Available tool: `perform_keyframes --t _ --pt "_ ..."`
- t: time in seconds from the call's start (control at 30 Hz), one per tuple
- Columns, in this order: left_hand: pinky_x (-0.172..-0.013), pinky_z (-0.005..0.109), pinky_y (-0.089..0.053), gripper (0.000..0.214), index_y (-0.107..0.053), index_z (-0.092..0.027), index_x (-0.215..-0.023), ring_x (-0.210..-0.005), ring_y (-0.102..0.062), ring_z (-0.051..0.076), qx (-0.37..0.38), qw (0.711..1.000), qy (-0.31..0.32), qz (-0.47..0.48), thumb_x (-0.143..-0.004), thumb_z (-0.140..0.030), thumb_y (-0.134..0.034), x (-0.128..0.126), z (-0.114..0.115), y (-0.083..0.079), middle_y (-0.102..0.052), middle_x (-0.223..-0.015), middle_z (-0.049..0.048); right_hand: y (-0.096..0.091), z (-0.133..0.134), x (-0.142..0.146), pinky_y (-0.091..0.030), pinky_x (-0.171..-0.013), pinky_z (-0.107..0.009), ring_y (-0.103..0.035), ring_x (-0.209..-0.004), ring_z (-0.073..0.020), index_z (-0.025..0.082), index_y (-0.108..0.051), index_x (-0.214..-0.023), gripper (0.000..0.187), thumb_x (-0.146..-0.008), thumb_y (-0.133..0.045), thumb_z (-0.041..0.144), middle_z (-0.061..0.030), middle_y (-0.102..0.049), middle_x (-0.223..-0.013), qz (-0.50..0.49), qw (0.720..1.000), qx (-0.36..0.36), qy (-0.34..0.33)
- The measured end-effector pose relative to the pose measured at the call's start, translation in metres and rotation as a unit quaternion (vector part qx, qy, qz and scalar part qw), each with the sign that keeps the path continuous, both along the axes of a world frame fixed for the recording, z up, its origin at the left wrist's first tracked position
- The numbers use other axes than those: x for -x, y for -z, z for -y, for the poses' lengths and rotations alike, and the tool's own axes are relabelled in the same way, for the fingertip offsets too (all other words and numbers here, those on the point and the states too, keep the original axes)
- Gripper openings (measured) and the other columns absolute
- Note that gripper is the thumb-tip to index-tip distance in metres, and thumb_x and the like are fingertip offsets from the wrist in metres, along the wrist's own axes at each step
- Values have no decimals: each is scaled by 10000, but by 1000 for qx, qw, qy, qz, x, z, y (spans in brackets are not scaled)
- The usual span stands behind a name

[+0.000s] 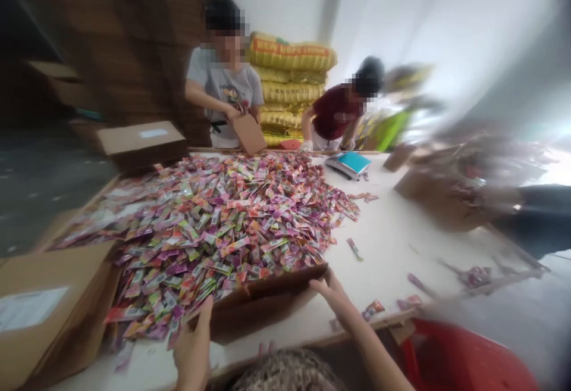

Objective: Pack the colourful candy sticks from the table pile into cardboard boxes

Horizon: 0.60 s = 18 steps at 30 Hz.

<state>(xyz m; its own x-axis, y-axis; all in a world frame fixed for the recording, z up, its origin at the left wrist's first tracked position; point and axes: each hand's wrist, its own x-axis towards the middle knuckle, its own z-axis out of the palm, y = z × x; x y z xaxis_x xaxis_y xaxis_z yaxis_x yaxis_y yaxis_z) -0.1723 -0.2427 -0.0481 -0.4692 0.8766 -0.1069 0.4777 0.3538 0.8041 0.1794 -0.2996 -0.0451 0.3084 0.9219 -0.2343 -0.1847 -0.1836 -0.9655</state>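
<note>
Head view | left hand (193,349) and right hand (332,296) each grasp an edge of the open cardboard box (263,305), near table (392,242) edge (mouth against the sachet pile (223,218), apparently for scooping).

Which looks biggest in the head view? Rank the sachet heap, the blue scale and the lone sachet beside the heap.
1. Sachet heap, spread over much of the table.
2. Blue scale, though it sits farther from the camera, so its true size is unsure.
3. Lone sachet, plainly smallest.
</note>
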Motion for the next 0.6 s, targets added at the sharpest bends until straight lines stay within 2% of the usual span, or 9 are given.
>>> perform_keyframes --t 0.07,0.13,0.2,0.27,0.33,0.37,0.43,0.5,0.6 --pt "-1151 534 -403 615 -727 -159 -1110 -1270 -580 363 0 997 5 75 -797 -676 -614 -22 1 -12 -718 -1212 137 1 9 -14 -363 -1173 -461 -503 -1345 -284 183 -512 -1374 669 -802 -740 443 -106 -591 -1407 1 996 -20 -89" --pt "-1203 468 -351 587 -657 -206 -1284 -1346 -526 291 -49 988 69 130 -854 -602 -603 -44 4 -23 -637 -1377 90 12 16 -18 -385 -1154 -463 -533 -1314 -284 185 -540 -1362 646 -795 -745 419 -105 -603 -1395 22 988 -40 -148" --pt "-1230 445 -305 574 -563 -275 -1407 -1416 -451 248 -92 965 195 146 -892 -525 -598 -57 8 -30 -531 -1501 49 28 19 -9 -445 -1090 -483 -595 -1217 -328 153 -607 -1279 737 -624 -864 369 -133 -664 -1292 90 989 -7 -113" --pt "-1244 479 -261 531 -600 -317 -1375 -1475 -360 265 -85 919 360 139 -883 -516 -614 -54 8 -30 -522 -1507 36 45 17 6 -507 -995 -489 -641 -1097 -355 125 -657 -1182 767 -480 -913 295 -149 -711 -1169 172 983 64 -26" --pt "-1244 546 -215 541 -686 -317 -1276 -1495 -307 325 -35 875 470 112 -800 -575 -688 -37 3 -26 -567 -1459 68 53 12 19 -541 -913 -469 -661 -1021 -346 118 -679 -1139 691 -501 -889 280 -146 -728 -1097 224 969 101 26" --pt "-1240 571 -201 567 -718 -312 -1228 -1491 -308 355 -1 867 489 93 -741 -600 -734 -27 0 -23 -576 -1447 87 51 7 23 -546 -892 -456 -664 -1010 -337 123 -688 -1137 644 -537 -866 275 -139 -732 -1085 235 967 96 15" --pt "-1223 579 -248 580 -760 -285 -1147 -1438 -394 387 52 881 468 53 -667 -610 -787 -11 -8 -14 -559 -1459 121 36 -3 25 -537 -910 -443 -661 -1030 -320 157 -715 -1117 560 -574 -830 235 -111 -737 -1086 250 966 53 -38" --pt "-1171 550 -363 516 -762 -246 -1081 -1326 -532 370 66 909 411 25 -698 -591 -766 -6 -13 -3 -585 -1429 140 10 -12 22 -513 -959 -437 -653 -1065 -297 205 -735 -1107 477 -633 -791 213 -80 -736 -1112 267 959 -2 -91" --pt "-1102 522 -445 535 -654 -206 -1151 -1221 -611 336 -5 943 332 6 -761 -567 -715 -21 -12 17 -679 -1266 136 -27 -15 25 -503 -961 -400 -661 -1027 -245 266 -738 -1122 316 -809 -690 267 -46 -743 -1085 310 933 -90 -158"
